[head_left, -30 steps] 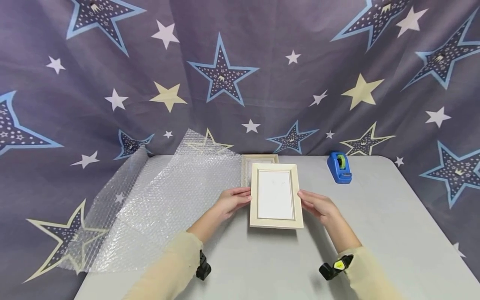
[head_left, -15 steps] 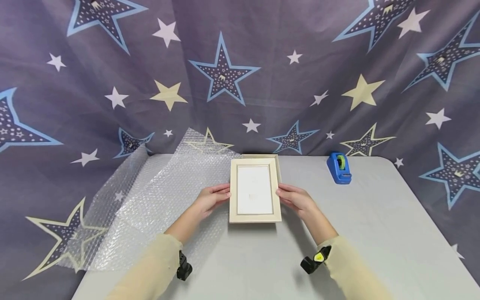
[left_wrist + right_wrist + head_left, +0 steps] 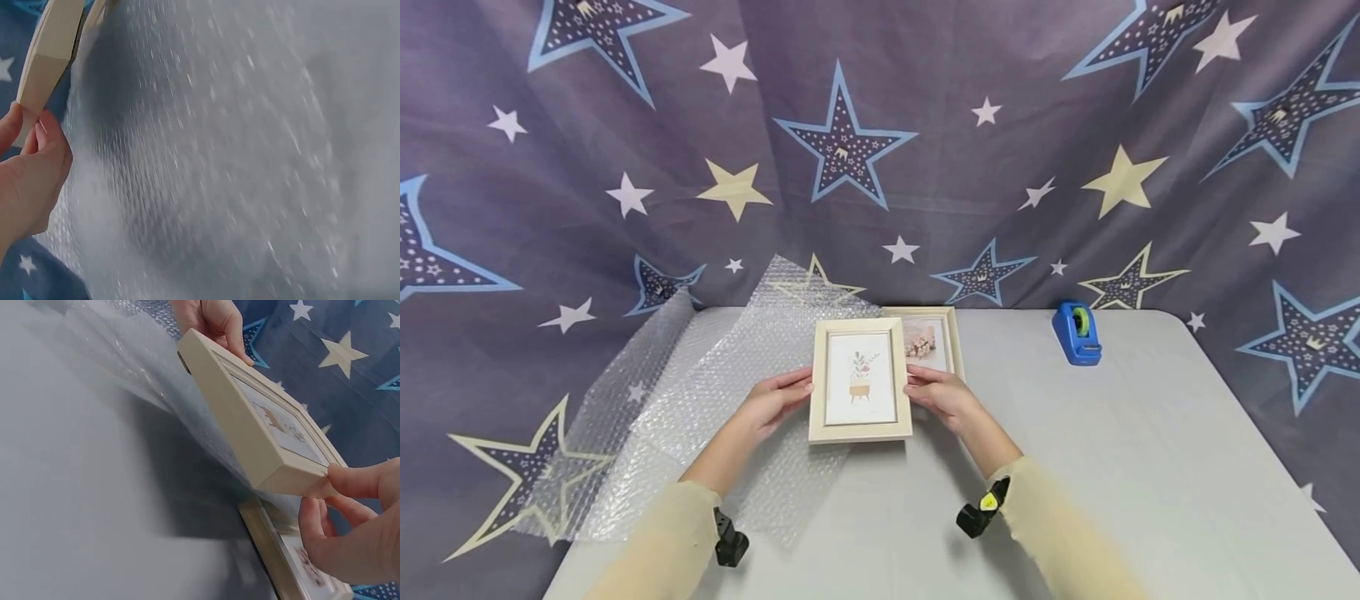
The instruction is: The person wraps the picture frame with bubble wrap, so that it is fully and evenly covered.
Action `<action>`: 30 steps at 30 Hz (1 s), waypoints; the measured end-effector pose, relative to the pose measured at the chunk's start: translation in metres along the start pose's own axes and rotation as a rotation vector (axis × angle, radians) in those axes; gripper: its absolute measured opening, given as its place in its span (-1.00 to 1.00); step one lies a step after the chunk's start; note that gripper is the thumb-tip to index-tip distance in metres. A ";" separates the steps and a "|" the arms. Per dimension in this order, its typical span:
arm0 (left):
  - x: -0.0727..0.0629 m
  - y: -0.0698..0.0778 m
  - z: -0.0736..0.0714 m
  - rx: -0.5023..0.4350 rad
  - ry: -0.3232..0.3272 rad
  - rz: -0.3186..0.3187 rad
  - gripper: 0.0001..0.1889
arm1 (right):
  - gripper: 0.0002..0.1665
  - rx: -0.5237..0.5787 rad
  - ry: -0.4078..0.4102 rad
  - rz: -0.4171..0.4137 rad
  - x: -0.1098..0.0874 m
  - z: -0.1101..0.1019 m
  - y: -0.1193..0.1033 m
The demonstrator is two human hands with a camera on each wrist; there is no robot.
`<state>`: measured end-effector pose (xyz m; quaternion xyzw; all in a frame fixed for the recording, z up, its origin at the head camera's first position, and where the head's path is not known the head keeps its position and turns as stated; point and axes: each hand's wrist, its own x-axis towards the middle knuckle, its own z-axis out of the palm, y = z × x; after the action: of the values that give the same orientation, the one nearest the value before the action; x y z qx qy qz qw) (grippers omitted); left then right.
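Picture frame (image 3: 861,381), potted-plant print facing up: held clear of bench (image 3: 1165,467), tilted, over right part of bubble wrap (image 3: 715,417). Left hand (image 3: 775,402) and right hand (image 3: 946,398) each pinch one side edge between thumb and fingers. Second frame (image 3: 928,337), flower print, lies behind, partly hidden; tape dispenser (image 3: 1078,335) well apart at right. Step in hand, as judged: positioning frame over wrap. Next move probably calls for levelling, then gentle lowering, both grips kept even.
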<state>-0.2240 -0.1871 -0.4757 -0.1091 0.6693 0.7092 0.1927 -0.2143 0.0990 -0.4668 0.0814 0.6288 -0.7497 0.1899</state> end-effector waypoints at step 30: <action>-0.008 -0.007 -0.082 -0.026 0.195 0.054 -0.39 | -0.43 -0.217 0.032 -0.136 0.037 0.101 0.009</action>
<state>-0.2227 -0.2689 -0.4854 -0.1620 0.6785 0.7086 0.1061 -0.2330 -0.0074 -0.4690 0.0293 0.7133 -0.6869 0.1362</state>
